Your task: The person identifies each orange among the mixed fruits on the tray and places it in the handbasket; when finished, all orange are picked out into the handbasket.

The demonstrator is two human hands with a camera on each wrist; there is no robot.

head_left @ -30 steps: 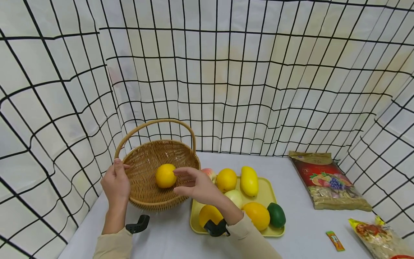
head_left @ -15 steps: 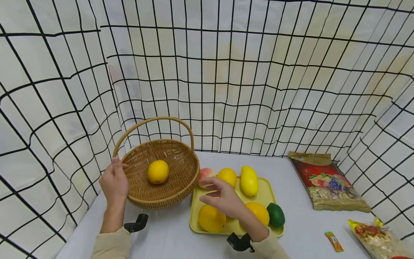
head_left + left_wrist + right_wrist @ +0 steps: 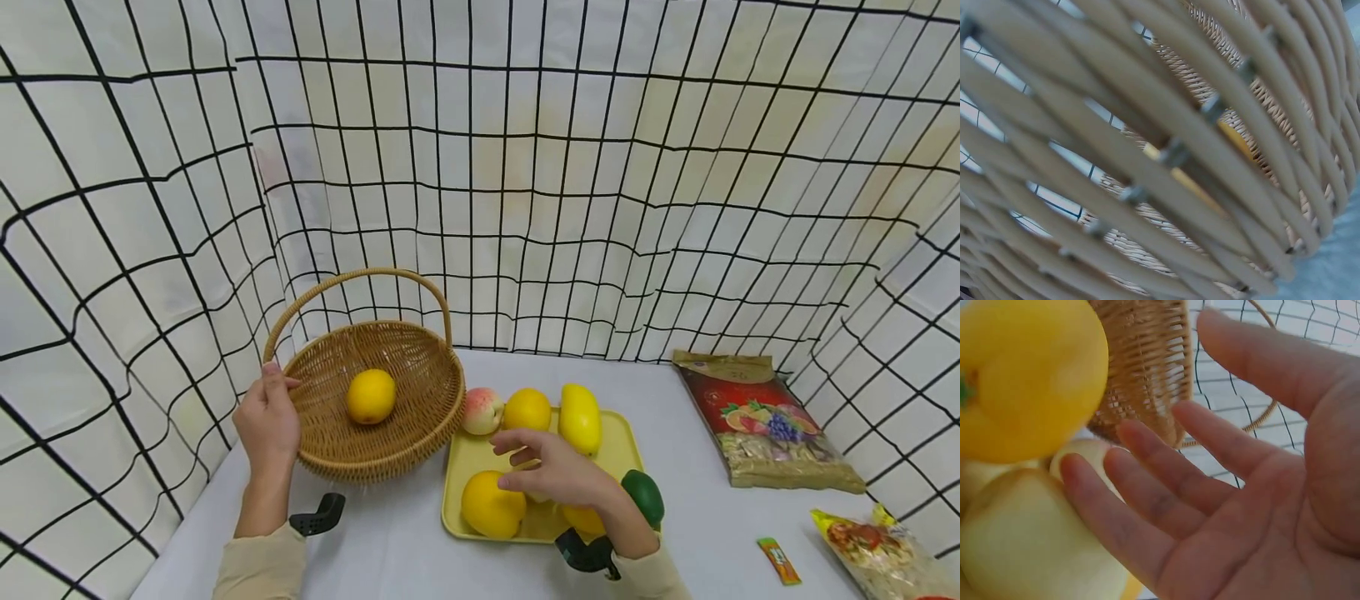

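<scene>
My left hand [image 3: 268, 425] grips the left rim of a wicker basket [image 3: 423, 379] at the foot of its handle, tilting the basket's mouth toward me. Inside lies one orange-yellow round fruit [image 3: 371, 397]. Weave fills the left wrist view. My right hand [image 3: 558, 471], empty with fingers spread, hovers over a yellow tray [image 3: 622, 437]. Under and around it are a large yellow fruit [image 3: 491, 507], a peach [image 3: 482, 411], an orange [image 3: 527, 408], a mango [image 3: 581, 419] and a dark green fruit [image 3: 643, 496]. A pale round fruit [image 3: 1035, 544] shows below the fingers in the right wrist view.
A red and gold food bag [image 3: 772, 425] lies at the back right. A small orange-green packet [image 3: 778, 560] and a clear food bag [image 3: 892, 554] lie at the front right. Black grid netting over white cloth [image 3: 525, 167] walls the table's back and sides.
My right hand has left the fruit in the basket and moved right, over the tray. That fruit has settled slightly left and up. My left hand keeps its grip on the basket.
</scene>
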